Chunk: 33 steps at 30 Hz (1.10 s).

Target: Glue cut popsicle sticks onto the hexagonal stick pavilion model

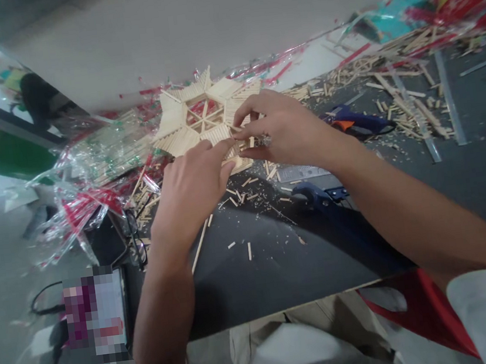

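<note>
A star-shaped piece built from thin pale wooden sticks [174, 116], with a spoked opening in its middle, stands tilted at the back of the dark table. My left hand [193, 179] grips its near edge, thumb below and fingers along the top. At the near right point of the star, my right hand [283, 127] has its fingers pinched close to the sticks and to my left fingertips. What those right fingers hold is too small and covered to make out. Short cut sticks [240, 196] lie below the hands.
A blue glue gun [357, 118] and a blue-handled cutter [315, 194] lie to the right, near a clear ruler [301, 172]. Glue sticks [449, 97] and loose sticks cover the right side. Plastic wrap [89, 195] and a phone [108, 311] with a cable are at left.
</note>
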Each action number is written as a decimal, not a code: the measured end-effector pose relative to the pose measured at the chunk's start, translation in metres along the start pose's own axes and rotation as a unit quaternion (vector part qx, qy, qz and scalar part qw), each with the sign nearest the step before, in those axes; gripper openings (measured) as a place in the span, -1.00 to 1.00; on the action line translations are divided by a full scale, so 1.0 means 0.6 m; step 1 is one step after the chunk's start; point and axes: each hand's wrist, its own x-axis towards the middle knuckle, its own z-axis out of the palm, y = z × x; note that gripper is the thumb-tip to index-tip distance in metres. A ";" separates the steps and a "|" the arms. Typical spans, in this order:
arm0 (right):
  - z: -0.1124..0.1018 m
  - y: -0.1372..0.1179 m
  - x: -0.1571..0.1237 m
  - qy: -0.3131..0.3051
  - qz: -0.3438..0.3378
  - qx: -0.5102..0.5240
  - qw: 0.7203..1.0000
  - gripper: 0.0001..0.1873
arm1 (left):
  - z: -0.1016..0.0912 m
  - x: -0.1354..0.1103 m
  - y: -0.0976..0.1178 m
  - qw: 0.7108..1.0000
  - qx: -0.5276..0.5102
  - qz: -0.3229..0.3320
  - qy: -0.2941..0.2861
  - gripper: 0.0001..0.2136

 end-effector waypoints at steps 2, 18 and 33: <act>-0.002 -0.001 0.000 0.000 -0.001 0.001 1.000 -0.81 | 0.002 0.002 -0.003 1.000 -0.009 0.005 0.002 -0.59; 0.012 0.002 0.000 0.029 0.010 0.035 0.999 -0.77 | 0.015 0.010 -0.007 0.999 -0.021 -0.025 0.036 -0.69; 0.015 -0.003 0.001 0.034 0.053 0.059 0.996 -0.86 | 0.020 0.013 -0.009 0.997 -0.046 -0.043 0.050 -0.70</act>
